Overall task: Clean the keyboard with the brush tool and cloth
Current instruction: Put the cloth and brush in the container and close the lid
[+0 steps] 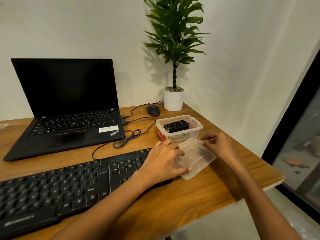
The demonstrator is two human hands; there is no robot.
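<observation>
A black external keyboard (69,186) lies along the front of the wooden desk. To its right, a clear plastic lid (195,158) sits tilted on the desk. My left hand (162,161) grips the lid's left edge, thumb underneath near the front. My right hand (220,144) holds the lid's far right corner with curled fingers. Just behind stands an open clear plastic box (180,127) with a black cleaning-kit case (176,126) inside. No brush or cloth shows.
An open black laptop (69,104) stands at the back left, cables (129,137) coiled beside it. A black mouse (153,110) and a white potted plant (173,99) sit at the back. The desk's right edge (270,170) is close to the lid.
</observation>
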